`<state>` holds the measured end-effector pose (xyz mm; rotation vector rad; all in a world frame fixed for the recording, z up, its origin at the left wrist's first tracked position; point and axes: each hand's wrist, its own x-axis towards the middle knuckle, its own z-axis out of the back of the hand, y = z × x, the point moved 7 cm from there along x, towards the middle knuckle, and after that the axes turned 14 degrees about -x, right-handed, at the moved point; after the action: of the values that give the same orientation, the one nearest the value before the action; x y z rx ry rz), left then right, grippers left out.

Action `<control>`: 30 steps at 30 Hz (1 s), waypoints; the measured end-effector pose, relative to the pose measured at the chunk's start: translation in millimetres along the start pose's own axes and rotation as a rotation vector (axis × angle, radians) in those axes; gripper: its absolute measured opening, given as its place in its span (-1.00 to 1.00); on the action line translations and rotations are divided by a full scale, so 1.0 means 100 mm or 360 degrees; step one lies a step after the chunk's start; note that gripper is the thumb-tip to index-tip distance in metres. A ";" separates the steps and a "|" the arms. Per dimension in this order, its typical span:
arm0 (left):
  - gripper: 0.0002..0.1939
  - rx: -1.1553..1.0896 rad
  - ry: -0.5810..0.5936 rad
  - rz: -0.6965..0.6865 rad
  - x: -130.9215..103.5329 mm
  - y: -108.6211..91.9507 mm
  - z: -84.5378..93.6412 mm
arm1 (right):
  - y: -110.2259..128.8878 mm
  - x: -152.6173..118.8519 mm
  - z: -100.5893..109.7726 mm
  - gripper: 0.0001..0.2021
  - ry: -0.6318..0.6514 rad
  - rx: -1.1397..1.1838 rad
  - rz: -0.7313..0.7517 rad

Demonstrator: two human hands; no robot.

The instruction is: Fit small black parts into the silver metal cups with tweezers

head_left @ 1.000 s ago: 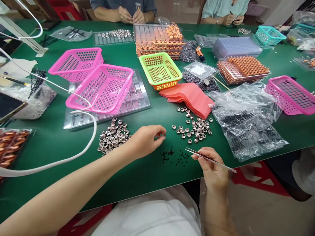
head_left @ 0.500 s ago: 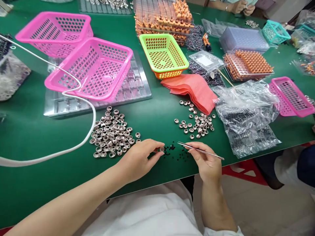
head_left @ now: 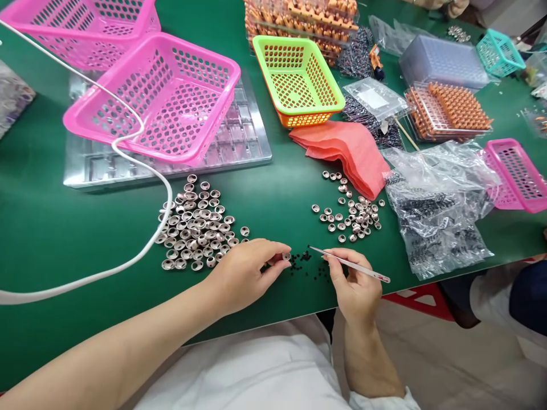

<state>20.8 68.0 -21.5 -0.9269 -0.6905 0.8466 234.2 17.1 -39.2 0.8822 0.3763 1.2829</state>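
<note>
Tweezers (head_left: 350, 265) and left hand (head_left: 245, 273) have drawn closer together over the past second, the left now lower, beside scattered black pieces (head_left: 296, 265) on a green desk (head_left: 282, 199). Left thumb and fingers pinch a small metal cup (head_left: 286, 257); the right hand (head_left: 359, 290) grips the tweezers, a black speck at their tips, though whether clamped or merely beneath cannot be told. Bits so tiny seem to call for a light squeeze, a steady wrist and a still cup. Loose cups (head_left: 200, 228) heaped by the left hand could be knocked by a wrist; a white cable (head_left: 170, 196) curves past them, and plastic bags (head_left: 444, 210) crowd the far right.
</note>
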 end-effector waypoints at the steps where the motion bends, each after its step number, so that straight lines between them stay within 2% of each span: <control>1: -0.86 -0.0002 0.0004 0.0000 0.00 0.00 0.00 | 0.00 0.00 0.00 -0.89 0.0005 -0.0010 0.0004; 23: -0.87 -0.0042 0.0008 0.0055 0.01 0.01 -0.01 | 0.09 0.00 0.00 -0.86 0.0001 -0.0150 0.0204; 30: -0.85 -0.0038 0.0019 0.0029 0.01 -0.01 -0.01 | 0.18 -0.03 0.06 -0.84 -0.0031 0.0114 0.0213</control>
<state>22.2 68.1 -21.0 -0.9604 -0.6837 0.8499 225.4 12.7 -22.7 0.9937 0.3542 1.3897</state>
